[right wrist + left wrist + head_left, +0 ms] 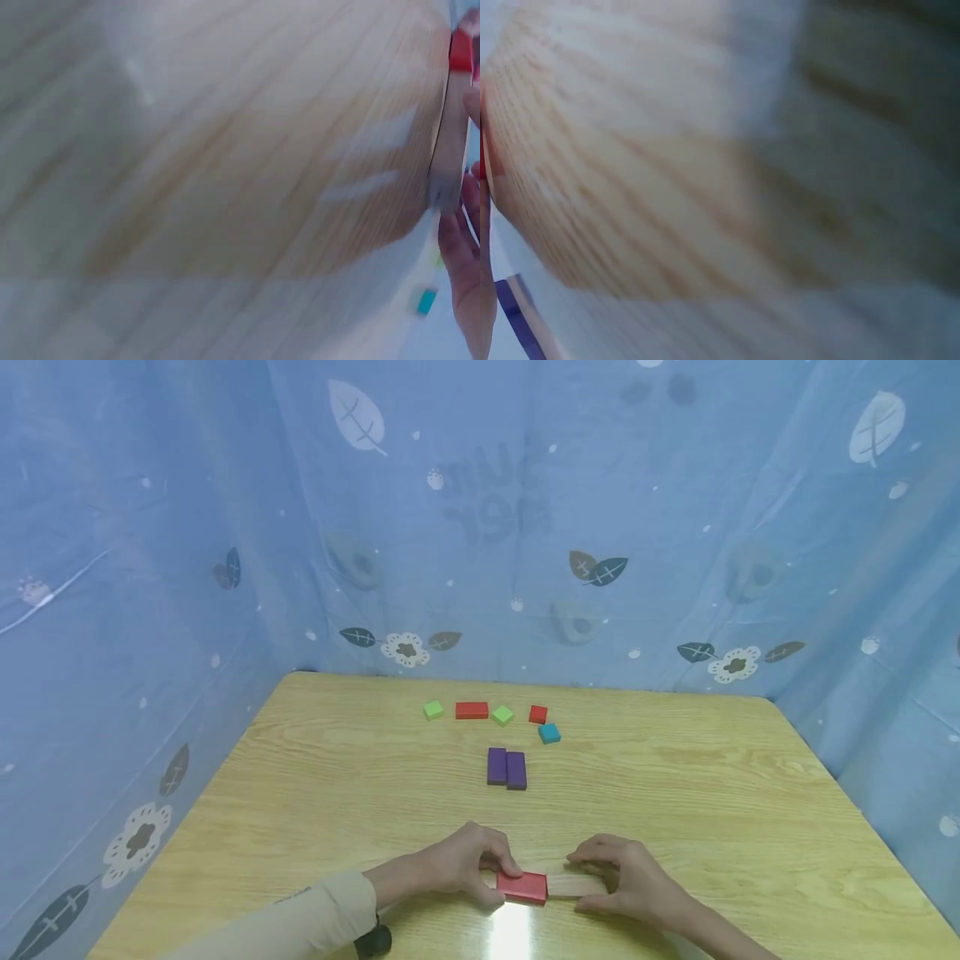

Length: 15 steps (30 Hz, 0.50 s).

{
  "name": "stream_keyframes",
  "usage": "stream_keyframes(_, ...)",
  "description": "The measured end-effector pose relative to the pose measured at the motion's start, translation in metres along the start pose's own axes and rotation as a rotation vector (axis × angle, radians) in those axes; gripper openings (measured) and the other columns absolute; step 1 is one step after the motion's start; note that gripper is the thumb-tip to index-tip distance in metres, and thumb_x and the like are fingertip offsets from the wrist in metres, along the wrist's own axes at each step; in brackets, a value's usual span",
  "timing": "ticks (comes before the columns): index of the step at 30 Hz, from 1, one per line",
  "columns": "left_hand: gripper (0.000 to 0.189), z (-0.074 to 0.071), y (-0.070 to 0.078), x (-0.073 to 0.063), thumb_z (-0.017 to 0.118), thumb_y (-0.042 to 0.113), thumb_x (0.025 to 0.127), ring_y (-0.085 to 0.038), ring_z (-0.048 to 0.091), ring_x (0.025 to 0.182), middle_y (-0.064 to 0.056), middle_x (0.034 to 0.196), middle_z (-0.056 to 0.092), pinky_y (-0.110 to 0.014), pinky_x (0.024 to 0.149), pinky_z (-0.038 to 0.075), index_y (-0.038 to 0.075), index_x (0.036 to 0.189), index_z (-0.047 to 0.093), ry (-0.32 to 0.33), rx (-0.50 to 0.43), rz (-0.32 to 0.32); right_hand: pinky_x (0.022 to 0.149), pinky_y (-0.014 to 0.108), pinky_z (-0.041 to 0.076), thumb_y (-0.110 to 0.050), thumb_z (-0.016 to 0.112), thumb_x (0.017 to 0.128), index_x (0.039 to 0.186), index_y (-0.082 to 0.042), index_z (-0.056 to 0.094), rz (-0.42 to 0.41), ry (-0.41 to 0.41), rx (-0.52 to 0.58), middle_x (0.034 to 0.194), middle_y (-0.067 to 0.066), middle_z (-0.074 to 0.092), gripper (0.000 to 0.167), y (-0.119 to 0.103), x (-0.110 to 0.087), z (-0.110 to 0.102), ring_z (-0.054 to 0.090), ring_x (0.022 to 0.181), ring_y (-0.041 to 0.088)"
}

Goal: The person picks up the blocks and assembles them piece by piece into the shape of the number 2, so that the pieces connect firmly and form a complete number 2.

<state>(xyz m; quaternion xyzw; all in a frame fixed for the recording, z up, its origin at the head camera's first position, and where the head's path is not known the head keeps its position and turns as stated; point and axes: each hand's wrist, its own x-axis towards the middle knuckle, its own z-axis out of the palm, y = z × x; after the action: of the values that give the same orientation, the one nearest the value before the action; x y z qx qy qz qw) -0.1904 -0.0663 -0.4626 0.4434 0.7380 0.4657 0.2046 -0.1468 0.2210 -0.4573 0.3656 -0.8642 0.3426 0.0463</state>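
Observation:
My left hand grips a red block near the front of the table, thumb and fingers at its left part. Directly right of the red block lies a pale wooden block, end to end with it as far as I can see. My right hand holds the wooden block's right end between thumb and fingers. In the right wrist view, fingers of the right hand touch the wooden block, and a red end shows beyond it. The left wrist view mostly shows blurred tabletop.
Two purple blocks lie side by side beyond the hands. Farther back are a long red block, two green blocks, a small red block and a blue block. A patterned blue curtain surrounds the wooden table.

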Motion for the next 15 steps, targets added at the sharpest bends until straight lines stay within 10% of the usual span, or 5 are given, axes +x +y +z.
stream_keyframes(15, 0.034, 0.000, -0.001, 0.001, 0.076, -0.007, 0.068, 0.004, 0.059, 0.087, 0.006, 0.092, 0.065, -0.015, 0.083, 0.051, 0.003, 0.100, 0.073, 0.005, 0.114, 0.026, 0.069, 0.012, 0.049, -0.023, 0.084, 0.071, 0.096, -0.007, 0.073, -0.142, -0.027, -0.117, 0.088, -0.006, 0.070, 0.031, -0.017, 0.027, 0.022, 0.059, 0.080, 0.000)
